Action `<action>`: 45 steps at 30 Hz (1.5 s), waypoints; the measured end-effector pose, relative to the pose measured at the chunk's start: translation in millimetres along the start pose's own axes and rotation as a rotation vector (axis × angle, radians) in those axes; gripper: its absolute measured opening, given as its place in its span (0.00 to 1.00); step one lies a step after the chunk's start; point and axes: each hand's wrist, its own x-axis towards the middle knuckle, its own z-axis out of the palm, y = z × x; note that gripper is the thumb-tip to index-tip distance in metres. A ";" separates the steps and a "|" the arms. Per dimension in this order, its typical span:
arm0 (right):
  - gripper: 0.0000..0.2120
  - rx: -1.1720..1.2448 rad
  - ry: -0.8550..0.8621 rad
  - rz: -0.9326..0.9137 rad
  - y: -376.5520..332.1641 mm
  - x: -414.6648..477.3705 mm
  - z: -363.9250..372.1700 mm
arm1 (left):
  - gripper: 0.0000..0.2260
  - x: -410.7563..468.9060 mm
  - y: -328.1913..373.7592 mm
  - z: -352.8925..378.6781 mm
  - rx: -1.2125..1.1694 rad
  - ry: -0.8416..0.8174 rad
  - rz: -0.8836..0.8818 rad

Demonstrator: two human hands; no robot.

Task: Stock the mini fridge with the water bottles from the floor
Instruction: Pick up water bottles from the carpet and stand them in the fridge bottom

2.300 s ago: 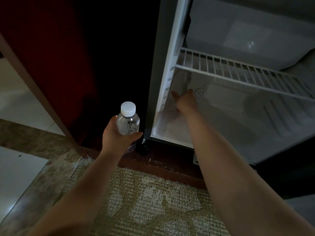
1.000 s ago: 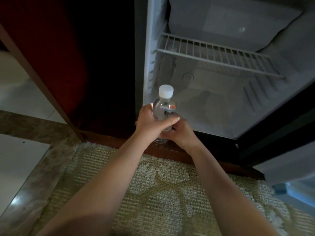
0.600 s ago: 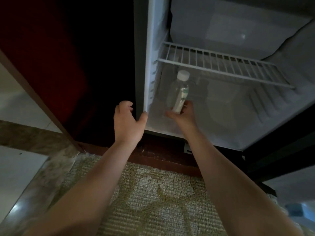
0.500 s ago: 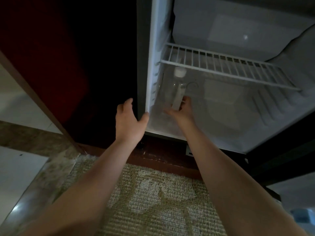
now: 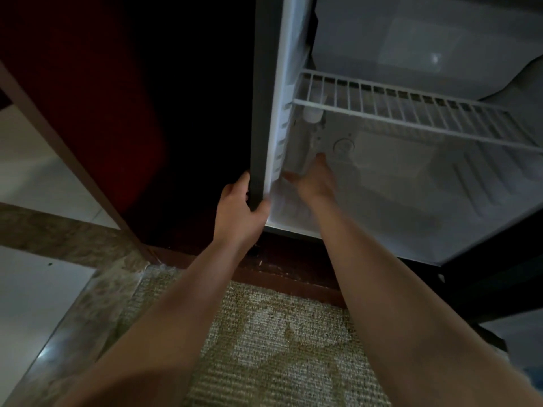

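Moved since earlier: bottle [image 5: 313, 124] carried from floor level, passed left to right, now deep in the fridge [image 5: 411, 201] back-left corner; left hand [image 5: 238, 210] gone from bottle to the fridge frame; view swung closer and up.

Head view, bottle: clear, white cap just under the shelf [image 5: 411, 113], upright or near it, close against the left wall; body faint and blurred, base hidden behind the fingers.

Head view, right hand [image 5: 314, 177]: inside the lower compartment, fingers spread toward the bottle's lower part; cannot tell whether gripping or already let go, since contact is lost in blur.

Head view, left hand: closed around the grey front edge of the frame, thumb on the inner side, bracing.

Head view, rest: wire shelf bare; carpet [image 5: 264, 348] below the arms; no further bottles in sight.

Step in hand: setting the bottle down in the corner, judged nearly finished.

Doing it well: seat the base flat on the fridge floor before loosening the fingers; keep the cap clear of the shelf wires; draw the hand straight back and low so as not to brush the bottle over; pack tight to the wall, leaving room for more.

Risk: tall, light, narrow-based, likely to tip if nudged.
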 end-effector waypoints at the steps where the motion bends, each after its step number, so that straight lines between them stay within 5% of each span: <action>1: 0.36 -0.014 -0.001 0.007 -0.5 -0.3 0.2 | 0.27 0.6 -0.5 -0.2 -0.006 -0.006 -0.008; 11: 0.28 -0.110 -0.222 0.032 10.2 -10.6 -14.4 | 0.30 8.1 3.6 -12.4 0.127 -0.116 -0.043; 14: 0.09 -0.155 -0.220 0.003 10.5 -21.4 -27.5 | 0.29 4.8 10.2 -16.1 0.276 -0.163 -0.046; 18: 0.12 -0.190 -0.342 -0.032 7.1 -48.6 -45.2 | 0.26 -13.5 25.8 -19.3 0.487 -0.184 -0.078; 21: 0.07 -0.189 -0.433 -0.040 3.3 -78.3 -67.1 | 0.24 -32.4 48.4 -29.3 0.468 -0.334 -0.137; 24: 0.07 -0.162 -0.509 -0.005 -0.2 -111.2 -97.6 | 0.09 -56.6 76.0 -39.4 0.367 -0.409 -0.090; 26: 0.10 -0.167 -0.543 0.018 -2.0 -135.7 -122.1 | 0.12 -73.3 95.4 -44.0 0.349 -0.425 -0.068; 32: 0.16 -0.205 -0.505 0.011 -10.0 -210.0 -197.1 | 0.17 -131.9 147.9 -67.5 0.325 -0.458 -0.041; 35: 0.17 -0.148 -0.460 0.017 -14.6 -243.9 -229.9 | 0.09 -161.9 165.4 -78.6 0.299 -0.473 -0.014; 45: 0.13 0.157 -0.090 0.087 10.7 -346.3 -311.8 | 0.08 -266.0 231.9 -84.3 0.167 -0.419 0.108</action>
